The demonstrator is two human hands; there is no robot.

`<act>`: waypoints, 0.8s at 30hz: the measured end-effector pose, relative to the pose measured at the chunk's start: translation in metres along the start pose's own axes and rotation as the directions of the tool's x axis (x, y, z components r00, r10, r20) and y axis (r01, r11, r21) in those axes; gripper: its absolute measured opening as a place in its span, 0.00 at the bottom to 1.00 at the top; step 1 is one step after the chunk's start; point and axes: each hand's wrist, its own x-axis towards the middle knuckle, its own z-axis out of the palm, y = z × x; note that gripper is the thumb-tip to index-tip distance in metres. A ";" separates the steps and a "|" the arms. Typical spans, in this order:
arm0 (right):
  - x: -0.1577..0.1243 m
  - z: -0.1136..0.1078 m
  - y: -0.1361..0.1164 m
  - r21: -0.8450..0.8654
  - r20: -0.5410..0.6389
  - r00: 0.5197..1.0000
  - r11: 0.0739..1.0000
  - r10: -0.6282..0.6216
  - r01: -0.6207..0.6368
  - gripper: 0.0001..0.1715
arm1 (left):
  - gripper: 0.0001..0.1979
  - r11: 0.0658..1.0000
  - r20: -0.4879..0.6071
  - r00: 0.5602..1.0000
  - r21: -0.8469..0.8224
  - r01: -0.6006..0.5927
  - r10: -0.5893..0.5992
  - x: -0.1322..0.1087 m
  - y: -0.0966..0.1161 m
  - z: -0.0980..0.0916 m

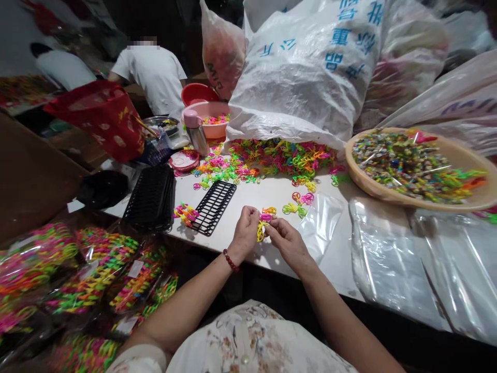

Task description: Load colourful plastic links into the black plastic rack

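Observation:
Between my fingertips, just over the near edge of the white table (pixel 248 194), are small plastic toy bicycles (pixel 265 217) in pink and yellow. My left hand (pixel 245 230), with a red bead bracelet at the wrist, pinches them from the left side. From the right, my right hand (pixel 289 241) grips the same pieces between thumb and fingers. The fingers partly hide them, so how they join is unclear. A black plastic grid rack (pixel 214 207) lies left of my hands, with a few coloured bicycles at its near left end.
Behind lies a heap of coloured toy bicycles (pixel 279 158) under a big white sack (pixel 303 72). Clear plastic bags (pixel 388 259) and a wide tan basin (pixel 388 189) are at right. Stacked black racks (pixel 149 197) and a metal flask (pixel 197 135) stand left. Two people sit beyond.

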 end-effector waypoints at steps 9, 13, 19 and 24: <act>-0.002 -0.002 0.002 0.142 0.070 0.993 0.985 0.092 -0.101 0.20 | 0.09 0.977 0.002 0.997 0.197 -0.077 0.078 -0.001 0.002 -0.001; -0.001 -0.006 -0.001 0.073 0.071 0.993 0.992 0.096 -0.101 0.21 | 0.09 0.977 0.001 0.997 0.196 -0.078 0.080 -0.001 0.000 -0.001; -0.002 -0.011 -0.009 -0.045 0.059 0.994 0.995 0.089 -0.087 0.20 | 0.09 0.988 -0.003 0.998 0.142 -0.067 0.068 -0.001 -0.005 0.001; -0.002 -0.010 -0.011 -0.120 0.113 0.993 0.993 0.026 -0.013 0.17 | 0.08 0.979 -0.008 0.998 0.191 -0.065 0.068 0.000 0.000 0.000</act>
